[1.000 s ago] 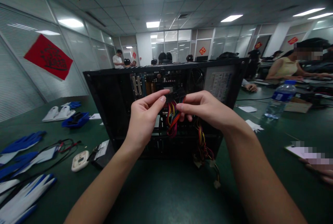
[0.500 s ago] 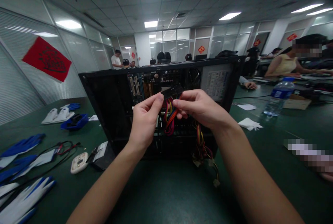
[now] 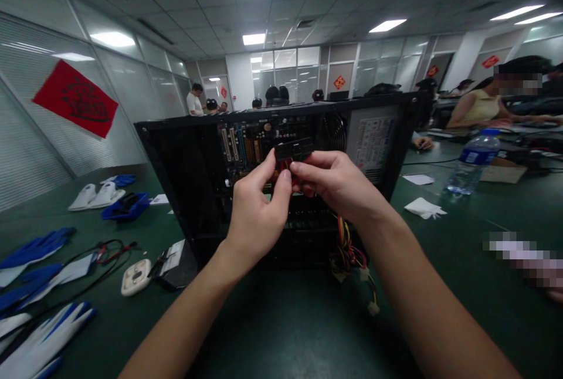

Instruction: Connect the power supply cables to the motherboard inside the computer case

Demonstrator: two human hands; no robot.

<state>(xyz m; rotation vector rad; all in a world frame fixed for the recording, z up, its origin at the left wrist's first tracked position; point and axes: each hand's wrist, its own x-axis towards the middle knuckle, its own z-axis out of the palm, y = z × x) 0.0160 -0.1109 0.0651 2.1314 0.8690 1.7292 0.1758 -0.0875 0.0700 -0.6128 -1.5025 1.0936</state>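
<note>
An open black computer case [image 3: 185, 162] stands on the green table [image 3: 285, 326] in front of me, its motherboard [image 3: 250, 141] and power supply [image 3: 372, 138] showing inside. Both hands are raised before it. My left hand [image 3: 259, 212] and my right hand [image 3: 336, 182] pinch a black multi-pin power connector [image 3: 294, 148] between fingertips. Its red, yellow and black wires are mostly hidden behind my fingers. More coloured cables with white plugs [image 3: 354, 267] hang out of the case onto the table below my right wrist.
Blue and white gloves [image 3: 35, 261] lie at the left, with black cables [image 3: 94, 259], a white round part [image 3: 135, 277] and a small drive [image 3: 176, 261]. A water bottle [image 3: 472, 162] and tissues [image 3: 424, 207] sit at the right. Other people work at the right and far back.
My left hand has moved right and closed up against my right hand at the connector, covering the wire bundle. The connector has risen slightly toward the motherboard.
</note>
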